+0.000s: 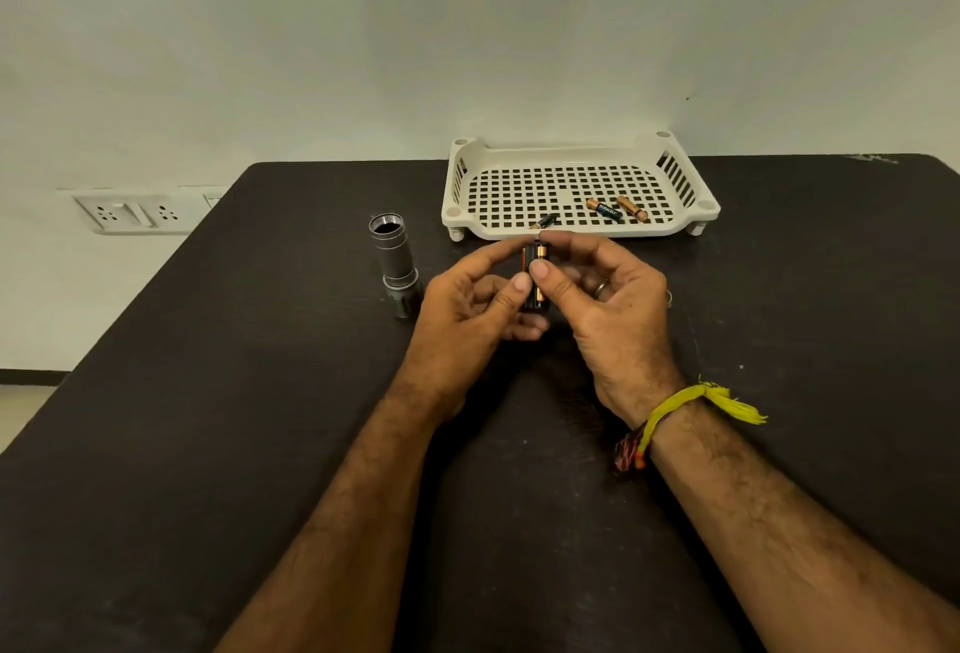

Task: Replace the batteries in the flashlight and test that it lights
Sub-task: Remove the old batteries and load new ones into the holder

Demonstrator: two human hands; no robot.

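Gripping the battery holder (535, 278) between them, both hands (618, 299) sit right of the flashlight (396, 263).

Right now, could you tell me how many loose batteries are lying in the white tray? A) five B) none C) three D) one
C: three loose batteries lie on the perforated floor of the white tray, one near its front edge and two side by side further right, while both hands hold the battery holder in front of it.
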